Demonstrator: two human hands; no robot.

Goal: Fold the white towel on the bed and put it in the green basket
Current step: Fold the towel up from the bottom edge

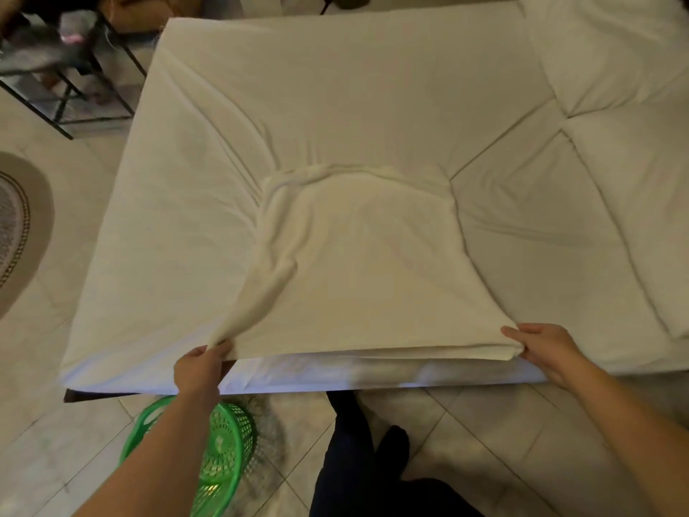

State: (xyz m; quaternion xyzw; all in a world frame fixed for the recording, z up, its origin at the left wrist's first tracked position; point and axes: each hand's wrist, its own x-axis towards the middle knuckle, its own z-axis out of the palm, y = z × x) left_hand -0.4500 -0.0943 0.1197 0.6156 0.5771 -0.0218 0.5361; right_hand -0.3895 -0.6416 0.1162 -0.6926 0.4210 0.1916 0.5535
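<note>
A: Okay, surface, room?
B: Big bed (298,87), wrinkled sheet; tiled floor (484,423), round rug (18,225) left, black rack (67,87) beyond.
A: Towel, hands?
B: Rumpled white towel (358,278) on the bed's near edge; my left hand (199,371) and right hand (544,348) each pinch a near corner. Then green basket (227,442) on floor, half hidden by my left forearm (167,460).

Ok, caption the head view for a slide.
Left hand and right hand pinch near corners of the white towel on the bed; green basket on the floor.
</note>
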